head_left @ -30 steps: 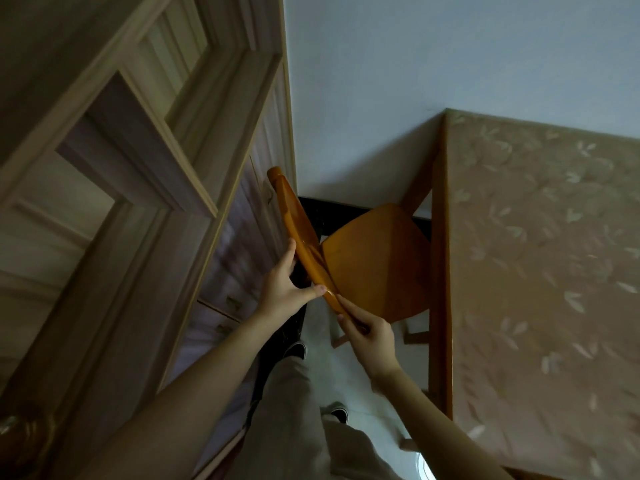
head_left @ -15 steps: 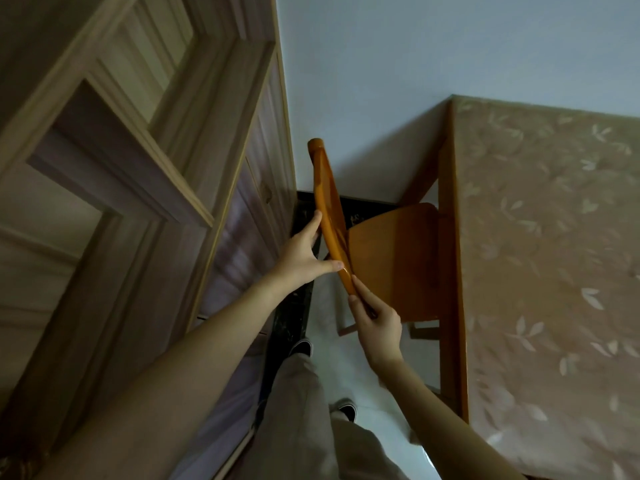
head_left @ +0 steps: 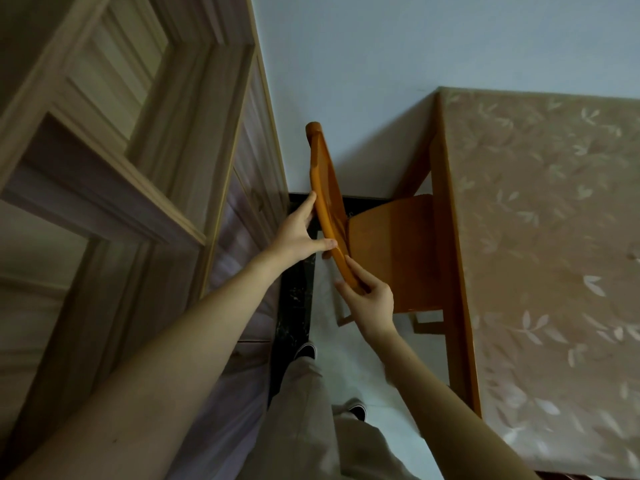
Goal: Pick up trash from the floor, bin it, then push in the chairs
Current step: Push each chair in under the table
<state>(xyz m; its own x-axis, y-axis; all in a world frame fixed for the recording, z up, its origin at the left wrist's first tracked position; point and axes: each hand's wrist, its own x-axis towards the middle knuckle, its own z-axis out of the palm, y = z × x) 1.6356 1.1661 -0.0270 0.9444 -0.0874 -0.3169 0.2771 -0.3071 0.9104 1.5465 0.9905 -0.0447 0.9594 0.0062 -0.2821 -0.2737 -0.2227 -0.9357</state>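
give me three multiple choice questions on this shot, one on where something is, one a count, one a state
1. Where is the chair seat?
A. partly under the table
B. on the table top
C. behind the person

2. How many hands touch the chair back?
A. none
B. one
C. two

3. How does the chair stand?
A. lying on its side
B. upright on its legs
C. upside down

Answers:
1 A: the seat's far side runs under the table edge.
2 C: the left hand presses the back and the right hand grips its lower end.
3 B: the back rises above the seat, with legs showing below.
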